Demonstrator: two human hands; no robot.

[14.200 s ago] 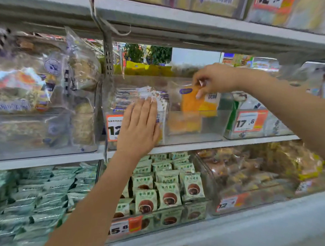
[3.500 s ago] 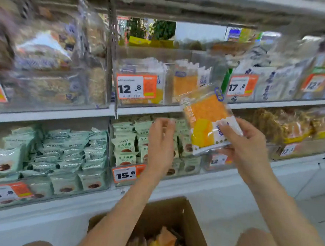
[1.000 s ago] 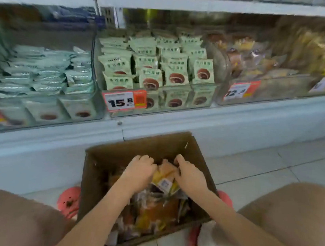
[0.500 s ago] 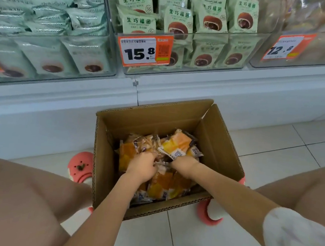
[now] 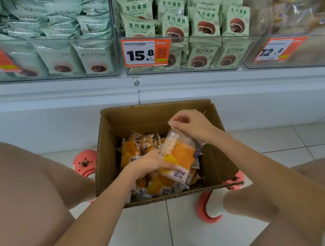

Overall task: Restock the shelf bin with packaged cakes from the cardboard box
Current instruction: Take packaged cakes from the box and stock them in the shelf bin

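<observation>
— Both hands are on one cake packet now. Her right hand pinches its top edge and her left hand grips its lower left side, the two set apart at opposite ends of the wrapper.

— Half a second ago they were both down among the pile, weren't they?

— Yes, fists buried in the packets. Since then this one has come up out of the heap and stands tilted above the rest, over the middle of the cardboard box. It is a clear wrapper with an orange cake inside and a white band of print at the bottom.

— How many are left in the box?

— More than I can count; they lie jumbled and overlapping, orange and yellow, filling the bottom. One box, one packet lifted.

— And the shelf?

— Three clear bins in view on the lowest shelf. The middle bin holds green chocolate-bun packets standing upright, with an orange price tag reading 15.8 on its front. The left bin has pale green packets lying in stacks. The right bin carries a tag reading 12.8; its contents are blurred.

— Where is she?

— Crouched, a bare knee on either side of the box, and two pink slippers on the tiled floor, one left of the box, one right.
</observation>
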